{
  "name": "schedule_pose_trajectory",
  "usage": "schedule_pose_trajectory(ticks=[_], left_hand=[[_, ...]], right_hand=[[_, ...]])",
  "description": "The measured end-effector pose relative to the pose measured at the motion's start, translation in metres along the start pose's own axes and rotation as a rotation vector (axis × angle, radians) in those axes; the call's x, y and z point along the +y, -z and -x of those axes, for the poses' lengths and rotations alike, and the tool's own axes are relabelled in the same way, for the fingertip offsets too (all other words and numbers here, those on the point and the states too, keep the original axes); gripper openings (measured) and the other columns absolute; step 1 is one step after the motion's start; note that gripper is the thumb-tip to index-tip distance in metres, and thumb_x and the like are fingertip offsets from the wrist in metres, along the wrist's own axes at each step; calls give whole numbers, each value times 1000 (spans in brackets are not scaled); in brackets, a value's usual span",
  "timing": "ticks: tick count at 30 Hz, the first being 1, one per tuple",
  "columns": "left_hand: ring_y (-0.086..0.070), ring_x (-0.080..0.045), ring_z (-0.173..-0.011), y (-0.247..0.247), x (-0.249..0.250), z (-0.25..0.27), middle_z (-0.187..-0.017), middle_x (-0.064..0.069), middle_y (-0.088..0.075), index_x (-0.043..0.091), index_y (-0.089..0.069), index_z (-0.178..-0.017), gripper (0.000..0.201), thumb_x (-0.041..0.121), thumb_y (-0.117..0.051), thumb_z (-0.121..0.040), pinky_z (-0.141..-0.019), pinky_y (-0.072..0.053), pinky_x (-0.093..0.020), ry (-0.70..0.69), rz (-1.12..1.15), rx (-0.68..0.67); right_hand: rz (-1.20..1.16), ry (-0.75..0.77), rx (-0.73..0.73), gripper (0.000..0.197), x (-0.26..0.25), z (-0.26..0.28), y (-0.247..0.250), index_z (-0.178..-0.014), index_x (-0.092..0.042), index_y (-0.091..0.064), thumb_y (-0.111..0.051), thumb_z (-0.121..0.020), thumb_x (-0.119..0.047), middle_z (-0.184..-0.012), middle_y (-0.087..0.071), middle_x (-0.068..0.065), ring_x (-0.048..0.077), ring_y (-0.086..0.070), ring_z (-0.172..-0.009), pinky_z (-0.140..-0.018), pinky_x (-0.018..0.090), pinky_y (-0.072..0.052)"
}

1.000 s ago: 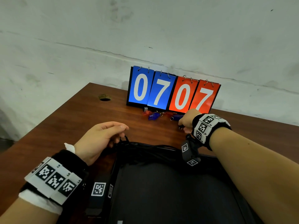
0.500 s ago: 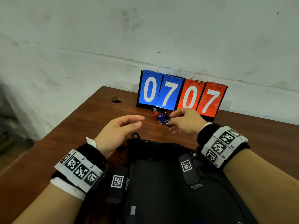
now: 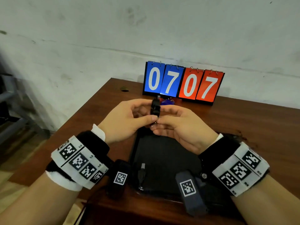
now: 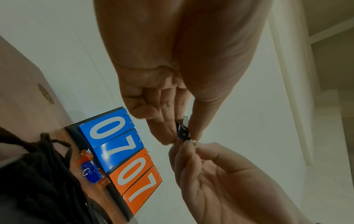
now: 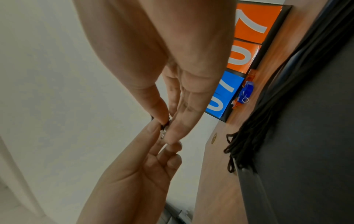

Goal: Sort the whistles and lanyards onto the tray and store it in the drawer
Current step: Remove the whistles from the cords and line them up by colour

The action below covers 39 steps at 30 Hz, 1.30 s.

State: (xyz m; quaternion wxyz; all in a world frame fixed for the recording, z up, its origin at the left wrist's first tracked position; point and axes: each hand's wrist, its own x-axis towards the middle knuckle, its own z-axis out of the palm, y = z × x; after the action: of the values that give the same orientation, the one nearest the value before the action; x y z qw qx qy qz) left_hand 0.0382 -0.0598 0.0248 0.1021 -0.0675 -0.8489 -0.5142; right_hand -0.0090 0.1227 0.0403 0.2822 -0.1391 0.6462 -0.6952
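While you are holding both hands above the 12 o'clock edge of the tray (image 3: 162, 159), your left hand (image 3: 125, 120) is pinching the black whistle (image 3: 155, 108) between thumb and forefinger, and your right hand (image 3: 181, 127) is pinching its metal ring (image 4: 194, 142) at the whistle's 6 o'clock end. At 12 o'clock, the blue whistle (image 3: 166, 102) is lying before the scoreboard (image 3: 183, 83); black lanyards (image 5: 249, 121) are lying at the tray's far edge.

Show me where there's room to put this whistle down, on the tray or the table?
The tray is bare in its middle. The table is bare between the tray's left rim and the cable hole, and right of the scoreboard. Crowded: before the scoreboard, where the blue whistle and orange whistles lie, and the tray's far rim, heaped with lanyards.
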Motion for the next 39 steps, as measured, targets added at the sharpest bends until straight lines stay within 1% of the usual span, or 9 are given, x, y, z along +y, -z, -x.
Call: schedule_pose_trajectory(ticks=[4, 8, 11, 14, 17, 22, 25, 28, 39], left_hand=[[-70, -6, -96, -3, 10, 23, -102, 9, -76, 38, -64, -124, 41, 24, -74, -87, -93, -55, -33, -9, -127, -5], [-65, -10, -80, -20, 6, 47, -87, 7, -71, 47, -65, -112, 37, 27, -78, -83, -76, -52, -22, -15, -192, -54], [-56, -7, -83, -34, -5, 59, -95, 11, -61, 40, -68, -118, 38, 38, -77, -81, -73, -43, -17, 0, -314, -103], [-53, -2, -94, -43, -17, 67, -105, 17, -54, 39, -62, -129, 53, 42, -79, -79, -79, -40, -14, 41, -353, -122], [-49, -4, -105, -48, -30, 76, -110, 19, -51, 47, -53, -134, 66, 52, -78, -74, -92, -41, -23, 65, -401, -180], [-30, -10, -136, -51, -36, 86, -129, 19, -48, 51, -54, -131, 59, 60, -73, -76, -111, -28, -41, 132, -560, -223], [-8, -11, -151, -51, -36, 88, -146, 15, -41, 49, -51, -136, 62, 59, -71, -79, -117, -16, -47, 158, -562, -225], [2, -13, -153, -50, -39, 88, -155, 12, -34, 48, -49, -139, 63, 59, -70, -81, -120, -12, -50, 176, -562, -249], [8, -14, -154, -47, -49, 87, -160, 11, -27, 50, -46, -141, 65, 65, -65, -81, -123, -13, -51, 201, -560, -317]], right_hand=[[21, -36, 11, 26, 7, 21, -8, -122, -9, -64, -62, -96, -15, -94, -75, 14, 27, -74, -85, -77, 34, -62], [140, -19, 87, 13, 32, 41, -6, -108, -14, -66, -64, -96, -19, -84, -73, 14, 27, -72, -75, -70, 36, -62], [200, -48, 71, 5, 51, 52, 1, -100, -19, -65, -65, -96, -17, -76, -73, 11, 26, -71, -69, -68, 38, -60], [273, -124, 44, 15, 64, 56, 8, -111, -14, -62, -64, -97, -18, -78, -75, 13, 24, -72, -67, -63, 34, -61], [351, -226, 24, 23, 75, 56, 5, -115, -3, -57, -62, -98, -16, -77, -72, 15, 25, -72, -66, -58, 31, -60], [483, -266, 34, 12, 88, 52, -5, -90, -7, -64, -64, -97, -17, -70, -71, 11, 22, -72, -65, -62, 33, -61], [507, -251, 52, 14, 90, 50, -7, -102, -4, -64, -65, -96, -17, -69, -70, 9, 19, -70, -59, -57, 29, -61], [482, -250, 56, 24, 90, 49, -8, -117, -8, -56, -65, -96, -15, -75, -71, 12, 16, -69, -56, -53, 26, -59], [586, -235, 59, 37, 96, 41, -5, -127, -20, -55, -69, -93, -18, -73, -75, 7, 15, -71, -57, -57, 29, -59]])
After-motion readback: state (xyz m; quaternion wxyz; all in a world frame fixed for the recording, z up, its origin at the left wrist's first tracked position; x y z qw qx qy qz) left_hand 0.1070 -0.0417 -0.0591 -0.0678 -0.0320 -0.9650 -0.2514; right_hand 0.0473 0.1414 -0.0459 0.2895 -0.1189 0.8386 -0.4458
